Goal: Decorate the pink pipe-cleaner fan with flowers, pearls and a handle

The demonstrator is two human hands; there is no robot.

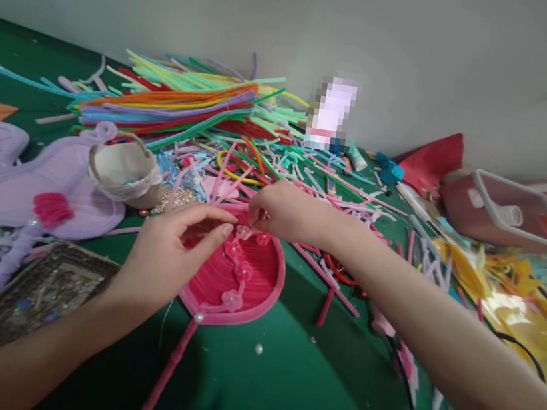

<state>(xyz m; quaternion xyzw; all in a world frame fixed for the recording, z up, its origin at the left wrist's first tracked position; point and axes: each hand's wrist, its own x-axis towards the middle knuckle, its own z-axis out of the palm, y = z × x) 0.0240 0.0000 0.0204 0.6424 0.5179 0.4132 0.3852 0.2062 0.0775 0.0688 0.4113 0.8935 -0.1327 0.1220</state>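
Note:
A pink pipe-cleaner fan with a long wrapped handle lies on the green table. A curving row of small pink flowers with pearl-like centres runs across its red face. Over the upper part of the fan, my left hand has thumb and index drawn together beside the upper flowers. Just to its right, my right hand pinches close to the top flower, fingers curled. Whatever sits between the fingertips of either hand is too small to make out.
Bundled colourful pipe cleaners lie at the back. On the left are a lilac butterfly-shaped piece, a paper-lined cup and a bead tray. A loose pearl lies in front; a clear plastic box stands right, near a black cable.

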